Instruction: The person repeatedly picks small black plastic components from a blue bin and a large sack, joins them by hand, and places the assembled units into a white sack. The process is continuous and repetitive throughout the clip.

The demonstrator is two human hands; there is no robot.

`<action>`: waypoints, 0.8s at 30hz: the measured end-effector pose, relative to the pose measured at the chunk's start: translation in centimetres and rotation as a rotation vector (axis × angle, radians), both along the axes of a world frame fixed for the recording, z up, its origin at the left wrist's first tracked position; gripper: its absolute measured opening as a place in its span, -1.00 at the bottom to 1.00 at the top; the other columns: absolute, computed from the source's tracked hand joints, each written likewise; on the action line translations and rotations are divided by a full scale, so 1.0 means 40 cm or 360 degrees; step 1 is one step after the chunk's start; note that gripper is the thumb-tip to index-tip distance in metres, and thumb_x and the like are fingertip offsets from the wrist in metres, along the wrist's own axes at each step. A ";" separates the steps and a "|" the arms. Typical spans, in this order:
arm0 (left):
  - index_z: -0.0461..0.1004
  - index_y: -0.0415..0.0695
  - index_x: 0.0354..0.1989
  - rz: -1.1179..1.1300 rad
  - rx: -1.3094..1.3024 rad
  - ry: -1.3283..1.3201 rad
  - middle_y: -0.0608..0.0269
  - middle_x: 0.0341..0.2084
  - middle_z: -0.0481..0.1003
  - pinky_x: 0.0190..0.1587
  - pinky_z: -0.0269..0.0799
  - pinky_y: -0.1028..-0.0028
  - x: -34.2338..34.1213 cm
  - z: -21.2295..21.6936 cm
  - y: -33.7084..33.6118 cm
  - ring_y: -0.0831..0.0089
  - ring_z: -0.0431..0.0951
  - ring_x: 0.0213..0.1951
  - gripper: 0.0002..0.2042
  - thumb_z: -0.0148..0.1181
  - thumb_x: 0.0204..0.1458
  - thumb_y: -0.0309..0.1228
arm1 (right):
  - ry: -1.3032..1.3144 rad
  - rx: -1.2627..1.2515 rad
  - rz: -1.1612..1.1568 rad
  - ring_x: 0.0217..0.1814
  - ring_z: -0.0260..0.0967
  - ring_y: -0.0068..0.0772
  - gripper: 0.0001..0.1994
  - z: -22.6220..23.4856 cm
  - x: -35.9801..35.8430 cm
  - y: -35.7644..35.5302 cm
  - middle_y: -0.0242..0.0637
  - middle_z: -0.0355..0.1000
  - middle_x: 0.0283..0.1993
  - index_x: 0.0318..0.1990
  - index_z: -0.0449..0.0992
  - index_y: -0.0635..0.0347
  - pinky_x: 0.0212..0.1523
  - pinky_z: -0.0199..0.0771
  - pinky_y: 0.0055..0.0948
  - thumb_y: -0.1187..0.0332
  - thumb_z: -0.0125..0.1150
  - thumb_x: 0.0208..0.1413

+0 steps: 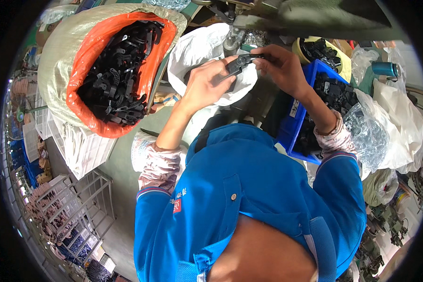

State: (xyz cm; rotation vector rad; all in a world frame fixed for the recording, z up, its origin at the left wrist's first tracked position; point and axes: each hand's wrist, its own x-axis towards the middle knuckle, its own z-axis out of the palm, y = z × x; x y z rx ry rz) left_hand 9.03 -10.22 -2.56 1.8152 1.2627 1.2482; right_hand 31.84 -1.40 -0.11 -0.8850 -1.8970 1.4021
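Observation:
My left hand (207, 83) is closed around a black plastic part (237, 66), long and narrow with a round boss near its far end. The thumb and fingers of my right hand (283, 69) pinch at that far end, from the right. Whether a separate small piece sits between the right fingertips is too small to tell. Both hands are raised over an open white sack (192, 47), near a metal fitting (232, 41) behind them.
At left stands a large woven sack (56, 66) with an orange liner (80, 105), full of black plastic parts. A blue crate (291, 127) and a yellow basin (344, 68) at right hold more. A dark machine edge (315, 21) overhangs the top. Wire racks (91, 197) stand lower left.

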 end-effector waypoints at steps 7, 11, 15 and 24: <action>0.28 -0.26 -0.56 -0.0031 0.0133 0.0279 0.05 -0.10 0.59 -0.33 0.46 0.40 -0.072 0.047 0.050 0.25 0.51 -0.42 -0.74 0.33 -0.12 -0.56 | -0.0042 0.0230 -0.0096 -0.33 0.47 -0.58 -0.73 0.003 -0.062 -0.012 -0.26 0.53 -0.23 0.00 0.55 0.27 -0.31 0.50 -0.54 0.47 0.29 0.14; 0.29 -0.23 -0.58 -0.0110 0.0198 0.0402 0.11 -0.07 0.59 -0.37 0.46 0.38 -0.113 0.063 0.072 0.21 0.52 -0.41 -0.75 0.32 -0.12 -0.53 | 0.0139 0.0142 -0.0089 -0.23 0.43 -0.60 -0.75 -0.013 -0.083 0.002 -0.28 0.48 -0.13 0.00 0.53 0.29 -0.25 0.50 -0.59 0.55 0.24 0.16; 0.29 -0.27 -0.55 -0.0255 0.0243 0.0414 -0.04 -0.08 0.58 -0.34 0.46 0.38 -0.141 0.053 0.100 0.16 0.53 -0.41 -0.75 0.33 -0.12 -0.56 | 0.0128 0.0131 -0.0053 -0.27 0.44 -0.60 -0.75 -0.017 -0.097 0.011 -0.27 0.50 -0.15 -0.03 0.54 0.31 -0.27 0.49 -0.62 0.58 0.26 0.12; 0.46 -0.25 -0.45 -0.0341 0.0397 0.0631 0.20 -0.14 0.60 -0.32 0.52 0.34 -0.172 0.071 0.159 0.17 0.58 -0.35 -0.86 0.32 -0.13 -0.51 | 0.0137 0.0491 -0.0276 -0.32 0.44 -0.59 -0.77 -0.026 -0.148 -0.001 -0.24 0.53 -0.18 -0.07 0.57 0.34 -0.29 0.52 -0.57 0.62 0.27 0.09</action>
